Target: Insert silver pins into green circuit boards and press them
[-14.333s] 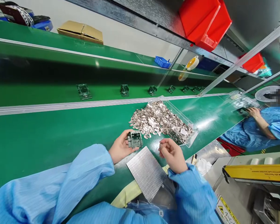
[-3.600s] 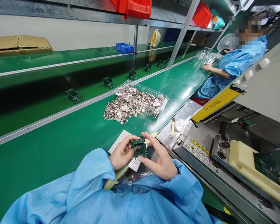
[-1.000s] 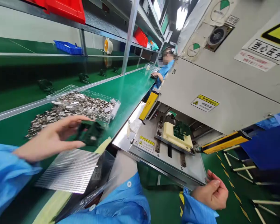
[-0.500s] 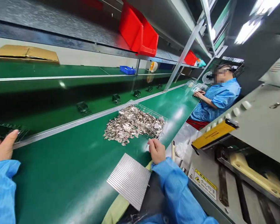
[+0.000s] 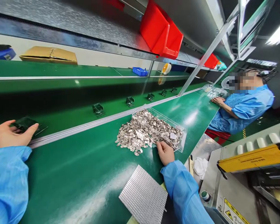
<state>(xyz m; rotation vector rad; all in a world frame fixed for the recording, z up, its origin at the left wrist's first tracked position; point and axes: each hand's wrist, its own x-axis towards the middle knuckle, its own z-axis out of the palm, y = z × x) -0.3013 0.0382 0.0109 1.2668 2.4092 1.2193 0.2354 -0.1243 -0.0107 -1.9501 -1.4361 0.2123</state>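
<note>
room: bench (image 5: 79,168), left of silver sheet (image 5: 143,197) | obstacles: metal-piece heap (image 5: 134,133) — transparent tray (image 5: 183,140)

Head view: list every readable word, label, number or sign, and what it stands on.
No word reads in full.
Warning label on the grey machine: a triangle sign and Chinese characters, cut off by the frame.
Yellow bar: dark print, too small to read.
White label on the blue bin at far left: too small to read.

Head-worn view, forward and down

The single view looks from the person's own head across the green worktop (image 5: 77,174), which recedes toward the upper right. The left hand (image 5: 15,134) and right hand (image 5: 165,153) appear near; the co-worker (image 5: 246,107), farther off.
</note>
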